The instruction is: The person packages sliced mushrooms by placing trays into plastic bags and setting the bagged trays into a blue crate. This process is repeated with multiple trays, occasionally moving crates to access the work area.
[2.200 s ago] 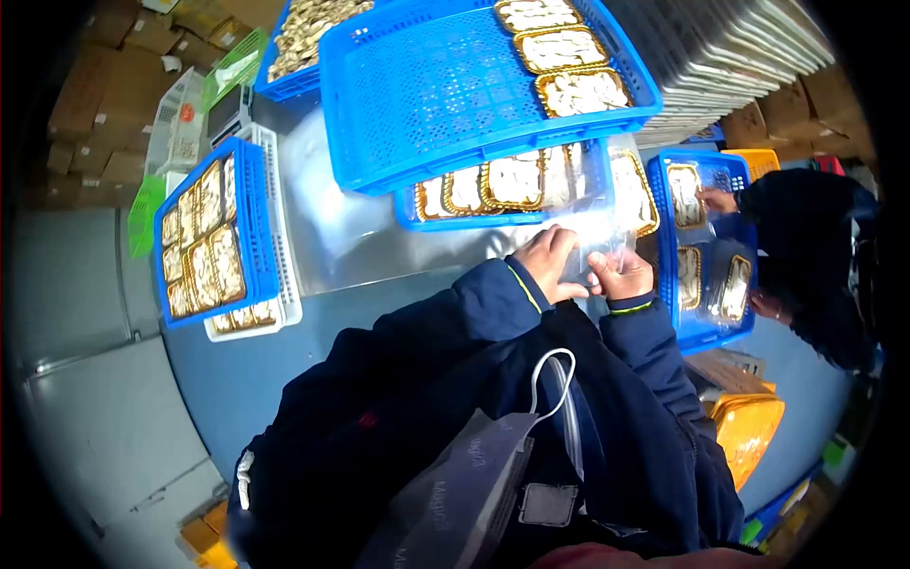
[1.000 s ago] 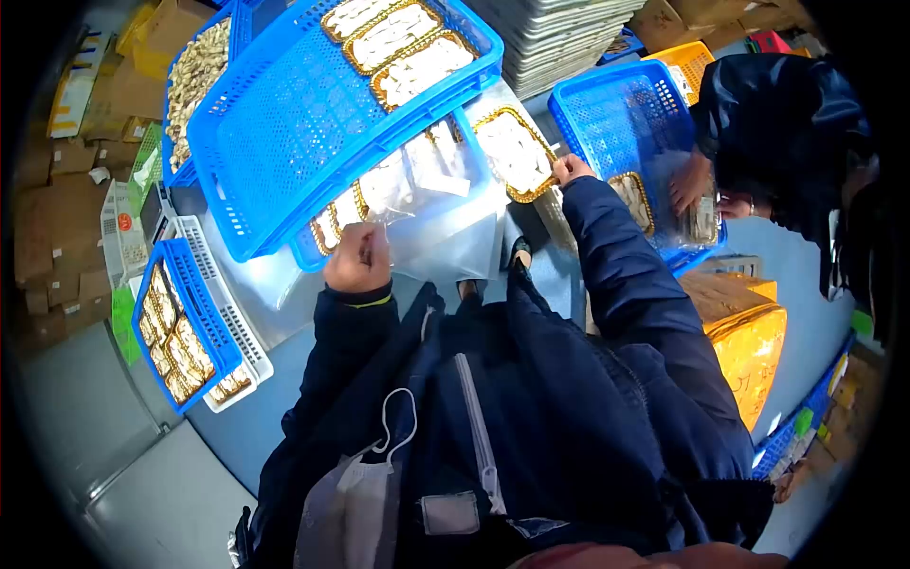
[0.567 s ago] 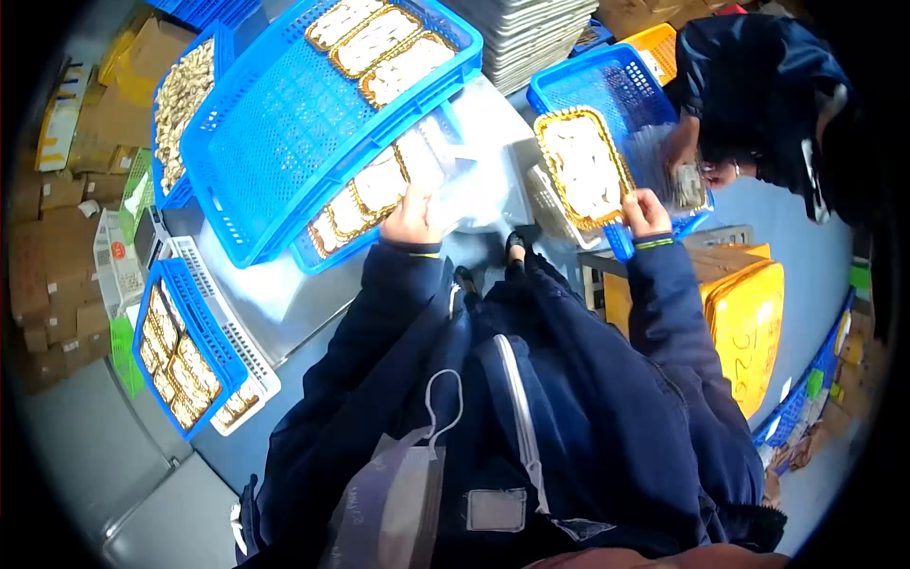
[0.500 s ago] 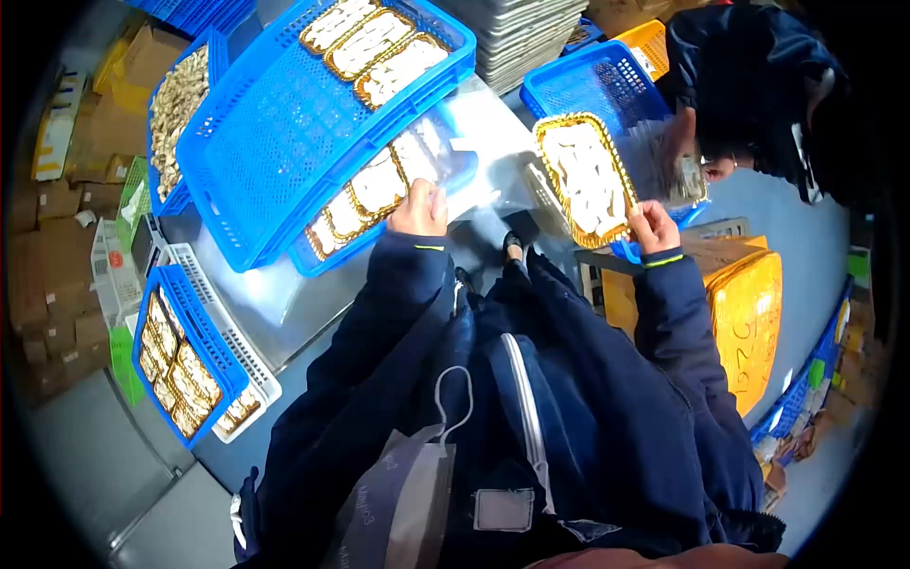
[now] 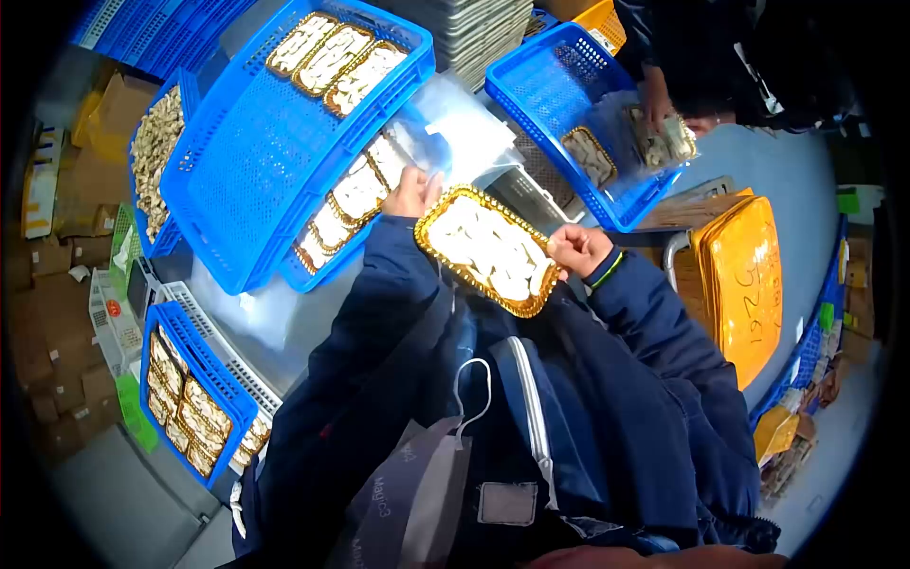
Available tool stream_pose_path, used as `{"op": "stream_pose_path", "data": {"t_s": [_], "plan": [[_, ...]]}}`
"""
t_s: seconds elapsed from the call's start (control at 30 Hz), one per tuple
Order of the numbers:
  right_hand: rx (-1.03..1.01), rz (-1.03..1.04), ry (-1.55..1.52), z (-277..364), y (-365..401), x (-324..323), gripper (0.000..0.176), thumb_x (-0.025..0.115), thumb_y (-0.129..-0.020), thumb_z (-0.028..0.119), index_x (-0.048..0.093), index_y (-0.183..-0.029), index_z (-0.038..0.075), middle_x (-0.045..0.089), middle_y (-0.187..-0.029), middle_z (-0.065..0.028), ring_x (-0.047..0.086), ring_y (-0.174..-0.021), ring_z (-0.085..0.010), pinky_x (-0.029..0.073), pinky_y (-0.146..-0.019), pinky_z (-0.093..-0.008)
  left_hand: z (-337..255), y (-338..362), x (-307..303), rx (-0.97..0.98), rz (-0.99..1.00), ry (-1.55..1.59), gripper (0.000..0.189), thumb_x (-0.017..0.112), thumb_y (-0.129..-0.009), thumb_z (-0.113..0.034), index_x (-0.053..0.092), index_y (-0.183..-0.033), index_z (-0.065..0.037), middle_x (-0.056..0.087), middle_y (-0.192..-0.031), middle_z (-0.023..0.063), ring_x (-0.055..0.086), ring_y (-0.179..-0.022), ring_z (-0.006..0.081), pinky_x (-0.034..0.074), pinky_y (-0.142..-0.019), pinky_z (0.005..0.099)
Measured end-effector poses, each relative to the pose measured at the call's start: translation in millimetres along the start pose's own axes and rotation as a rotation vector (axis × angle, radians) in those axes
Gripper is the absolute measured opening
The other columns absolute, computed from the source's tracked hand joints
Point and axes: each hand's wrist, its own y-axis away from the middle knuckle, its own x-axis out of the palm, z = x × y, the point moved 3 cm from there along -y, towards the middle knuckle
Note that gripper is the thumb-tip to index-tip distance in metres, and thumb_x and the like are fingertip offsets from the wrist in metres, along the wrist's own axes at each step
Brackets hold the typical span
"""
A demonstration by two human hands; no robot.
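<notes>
Under most of what I work with lies a shiny metal surface (image 5: 232, 302), partly lost in glare. Over it, to my left, sits the large blue crate (image 5: 275, 123), three filled trays (image 5: 332, 60) side by side toward its far right end. A lower blue crate (image 5: 332, 272) juts out beneath, showing a row of more of the same. Off to my right stands another blue crate (image 5: 564, 74), and there a co-worker's hand (image 5: 656, 100) is on a clear-wrapped pack (image 5: 667, 144). Nearer me on that side is an orange bundle (image 5: 749, 284) with dark handwriting; at my left, a smaller blue crate (image 5: 216, 375) packed with filled trays sits above a white crate (image 5: 256, 381). The gold-rimmed tray (image 5: 488, 248) is up in the air in front of my body, between my hands, its right end lower in my view. My right grip (image 5: 580, 251) is pinched on that right end. My left grip (image 5: 412, 192) is at the tray's upper left corner with fingers curled; I cannot tell whether they hold anything, though clear plastic (image 5: 414, 135) lies just beyond. Smallest are the pale pieces (image 5: 474, 232) filling the tray.
</notes>
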Motion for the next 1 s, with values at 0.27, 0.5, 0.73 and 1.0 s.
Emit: {"op": "stream_pose_path", "data": {"t_s": [0.27, 0.5, 0.73, 1.0], "plan": [[-0.183, -0.274, 0.243, 1.8, -9.1, -15.1, 0.016, 0.051, -0.089, 0.016, 0.050, -0.084, 0.001, 0.055, -0.067, -0.0020, 0.052, -0.054, -0.0070, 0.045, -0.050, -0.0214, -10.0, 23.5, -11.0, 0.238, -0.177, -0.086, 0.012, 0.061, -0.081, -0.013, 0.053, -0.087, -0.007, 0.060, -0.071, 0.0123, 0.061, -0.059, 0.0248, 0.047, -0.051, 0.0319], [-0.231, -0.365, 0.036, -28.7, -33.0, 2.9, 0.016, 0.052, -0.088, 0.015, 0.051, -0.088, -0.001, 0.056, -0.072, -0.0047, 0.054, -0.059, -0.0079, 0.050, -0.052, -0.0209, -29.7, 43.1, -8.0, 0.442, -0.123, -0.289, 0.013, 0.060, -0.077, -0.005, 0.055, -0.089, -0.006, 0.055, -0.071, 0.0106, 0.057, -0.059, 0.0255, 0.046, -0.051, 0.0331], [-0.264, -0.378, -0.014, -32.4, -67.4, 19.8, 0.015, 0.050, -0.089, 0.016, 0.052, -0.089, 0.001, 0.057, -0.071, -0.0025, 0.052, -0.058, -0.0057, 0.044, -0.052, -0.0191, -56.7, 57.1, -17.9, 0.571, 0.120, -0.251, 0.016, 0.060, -0.072, -0.006, 0.052, -0.086, -0.009, 0.050, -0.072, 0.0068, 0.056, -0.062, 0.0244, 0.046, -0.051, 0.0335], [-0.314, -0.410, -0.078, -31.2, -72.7, 14.7, 0.015, 0.050, -0.089, 0.015, 0.053, -0.094, 0.001, 0.056, -0.074, -0.0008, 0.050, -0.061, -0.0049, 0.045, -0.055, -0.0199, 16.6, 70.3, -31.6, 0.233, 0.099, 0.467, 0.025, 0.057, -0.082, -0.014, 0.044, -0.102, -0.007, 0.052, -0.076, 0.0078, 0.056, -0.065, 0.0202, 0.047, -0.056, 0.0284]]}}
